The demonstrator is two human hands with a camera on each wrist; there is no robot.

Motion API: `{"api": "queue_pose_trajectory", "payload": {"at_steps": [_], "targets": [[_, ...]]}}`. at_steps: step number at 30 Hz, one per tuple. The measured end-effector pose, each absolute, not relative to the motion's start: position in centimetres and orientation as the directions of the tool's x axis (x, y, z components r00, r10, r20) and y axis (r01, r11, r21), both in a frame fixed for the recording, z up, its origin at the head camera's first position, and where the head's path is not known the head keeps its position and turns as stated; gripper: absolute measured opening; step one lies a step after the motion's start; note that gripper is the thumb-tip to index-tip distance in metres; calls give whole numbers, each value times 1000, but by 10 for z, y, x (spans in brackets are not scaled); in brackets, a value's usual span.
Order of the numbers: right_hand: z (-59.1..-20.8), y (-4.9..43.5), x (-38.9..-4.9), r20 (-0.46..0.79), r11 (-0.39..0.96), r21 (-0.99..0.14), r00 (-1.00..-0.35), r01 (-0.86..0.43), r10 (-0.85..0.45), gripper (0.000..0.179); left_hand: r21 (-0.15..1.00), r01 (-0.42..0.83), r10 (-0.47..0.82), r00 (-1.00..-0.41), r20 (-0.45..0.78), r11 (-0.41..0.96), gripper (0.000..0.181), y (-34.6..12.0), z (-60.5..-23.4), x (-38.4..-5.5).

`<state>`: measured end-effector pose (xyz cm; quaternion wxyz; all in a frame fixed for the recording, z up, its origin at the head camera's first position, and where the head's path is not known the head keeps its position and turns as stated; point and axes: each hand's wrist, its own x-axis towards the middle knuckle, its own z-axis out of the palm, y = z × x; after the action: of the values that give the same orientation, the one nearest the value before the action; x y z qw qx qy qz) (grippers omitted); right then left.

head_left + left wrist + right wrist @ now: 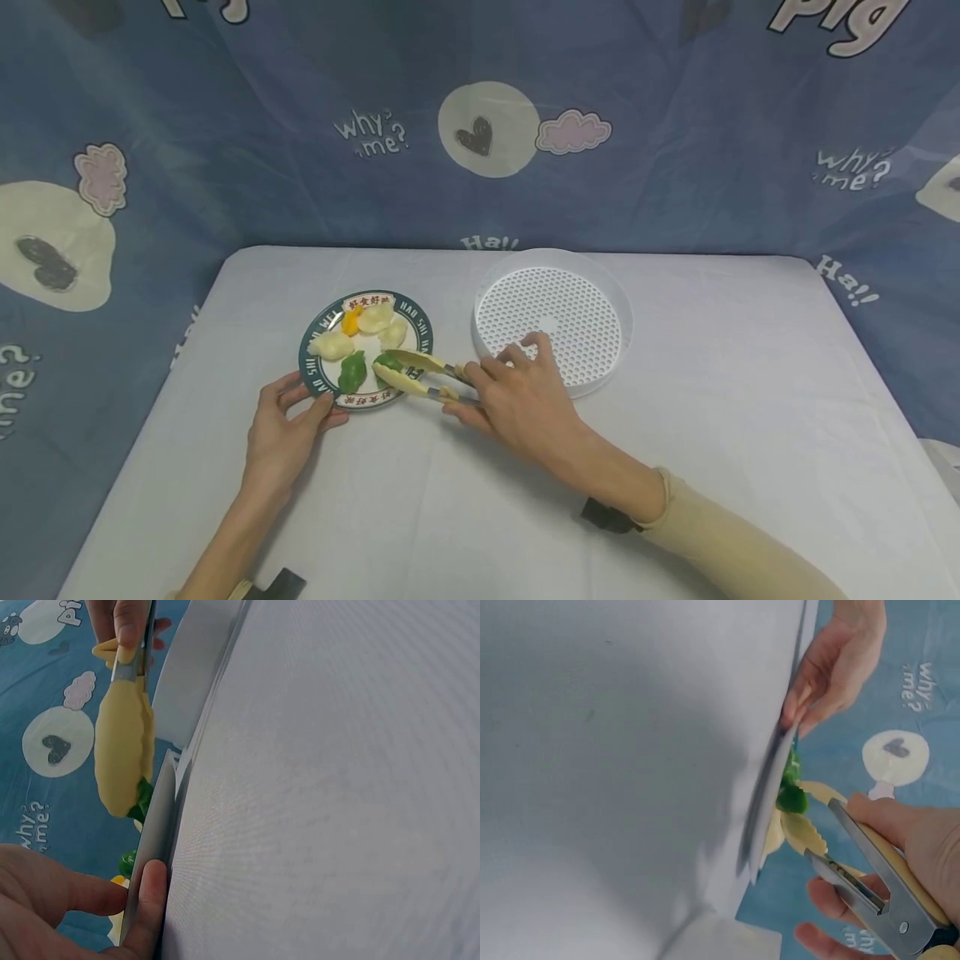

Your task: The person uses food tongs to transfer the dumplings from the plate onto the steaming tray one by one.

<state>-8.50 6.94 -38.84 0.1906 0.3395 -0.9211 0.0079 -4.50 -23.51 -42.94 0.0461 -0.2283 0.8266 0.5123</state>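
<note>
My left hand [281, 437] grips the near left rim of a round plate [424, 333] with a dark green lettered border, thumb above and fingers beneath. Pale dumpling-shaped pieces [332, 345], a small orange piece [352, 322] and a green piece [352, 372] lie on it. With my right hand [525, 404] I hold metal tongs [877, 862] with yellow leaf-shaped tips. Those tips [401, 381] stand on either side of another green piece [792, 799] at the plate's near right part. In the left wrist view, the plate's underside [155, 832] faces the camera, hiding most pieces.
A round white tray [551, 317] with a perforated base and raised wall stands right of the plate, partly behind my right fingers. A white cloth [712, 375] covers the table. Behind its far edge hangs a blue printed curtain [300, 167].
</note>
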Motion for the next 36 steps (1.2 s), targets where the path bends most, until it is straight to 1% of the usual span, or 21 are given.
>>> {"api": "queue_pose_trajectory", "payload": {"at_steps": [6, 15, 24, 36], "targets": [[-383, 71, -85, 368, 777, 93, -704, -622, -608, 52, 819, -429, -336, -890, -310, 380, 79, -236, -430, -45], [-378, 78, -85, 394, 788, 90, -705, -609, -590, 49, 818, -429, -333, -890, -310, 383, 79, -235, -430, -45], [-367, 88, -86, 363, 825, 70, -757, -560, -544, 50, 814, -439, -339, -885, -320, 380, 80, -236, -430, -45], [-352, 107, -86, 351, 866, 11, -809, -499, -471, 52, 789, -444, -352, -884, -308, 424, 81, -236, -429, -44]]}}
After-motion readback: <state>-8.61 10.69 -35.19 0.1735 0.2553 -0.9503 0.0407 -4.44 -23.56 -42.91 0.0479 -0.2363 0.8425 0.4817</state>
